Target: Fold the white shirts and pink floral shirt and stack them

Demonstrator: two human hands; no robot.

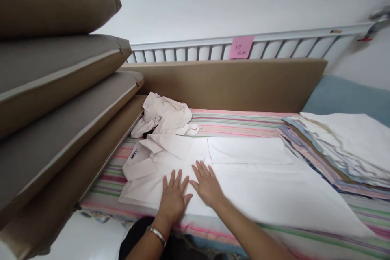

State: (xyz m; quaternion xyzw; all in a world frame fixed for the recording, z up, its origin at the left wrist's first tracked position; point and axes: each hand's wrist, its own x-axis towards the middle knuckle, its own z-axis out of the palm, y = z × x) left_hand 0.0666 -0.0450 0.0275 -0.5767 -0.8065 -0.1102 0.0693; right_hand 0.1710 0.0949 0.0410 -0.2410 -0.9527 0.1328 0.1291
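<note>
A white collared shirt (258, 187) lies spread on a striped cloth (240, 118), its collar (141, 158) with a dark-lettered label toward the left. Part of it is folded over along the far side. My left hand (174, 195) rests flat on the shirt, fingers spread, below the collar; a silver bracelet is on that wrist. My right hand (207, 183) lies close beside it, palm down on the shirt with the fingers stretched out. Neither hand grips the fabric.
Crumpled off-white clothing (170, 113) sits behind the collar. A stack of folded garments (344, 142) lies at the right. Thick brown cushions (61, 118) are piled at the left. A brown padded board (231, 83) stands along the railing (195, 53), under a pink note (241, 47).
</note>
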